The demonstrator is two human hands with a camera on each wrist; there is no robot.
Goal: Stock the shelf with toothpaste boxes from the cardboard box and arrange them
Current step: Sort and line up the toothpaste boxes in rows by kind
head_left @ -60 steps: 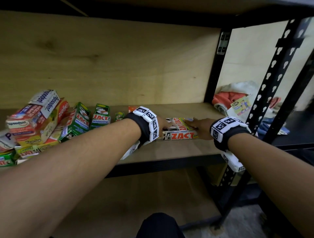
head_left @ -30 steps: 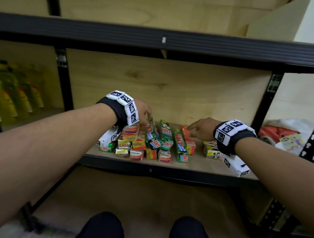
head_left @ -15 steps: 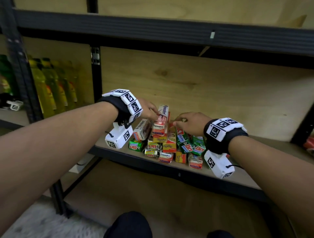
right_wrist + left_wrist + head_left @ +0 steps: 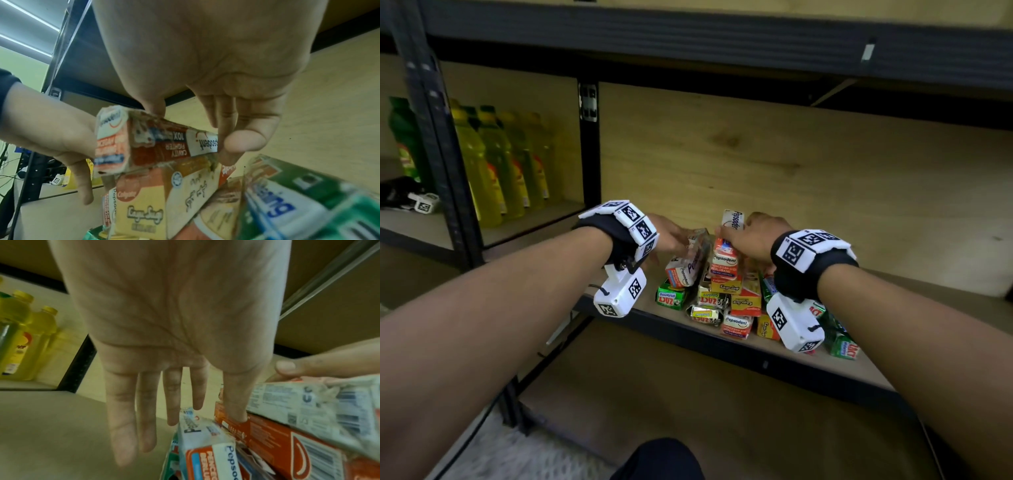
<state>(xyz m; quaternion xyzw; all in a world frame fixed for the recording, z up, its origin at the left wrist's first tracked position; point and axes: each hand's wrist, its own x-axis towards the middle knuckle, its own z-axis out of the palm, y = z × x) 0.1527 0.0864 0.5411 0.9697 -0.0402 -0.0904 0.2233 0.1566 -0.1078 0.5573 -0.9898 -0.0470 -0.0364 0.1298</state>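
A jumbled pile of toothpaste boxes (image 4: 726,294) lies on the wooden shelf (image 4: 835,368). On top of it is a red and white Pepsodent box (image 4: 728,246) (image 4: 156,142), which my right hand (image 4: 751,236) (image 4: 197,123) pinches between thumb and fingers. My left hand (image 4: 669,236) (image 4: 174,402) is just left of it, fingers straight. Its palm lies against that box's end in the right wrist view, above a second tilted Pepsodent box (image 4: 686,265) (image 4: 207,456). The cardboard box is out of sight.
Yellow bottles (image 4: 496,164) (image 4: 30,337) and a green bottle (image 4: 404,137) fill the bay to the left, behind a black upright post (image 4: 589,144). The dark beam of the upper shelf (image 4: 688,37) runs overhead. Bare shelf board stretches to the right of the pile.
My view has swung left from the shelf's right end to the pile. Both hands came onto the pile, and my right hand has closed on the top Pepsodent box.
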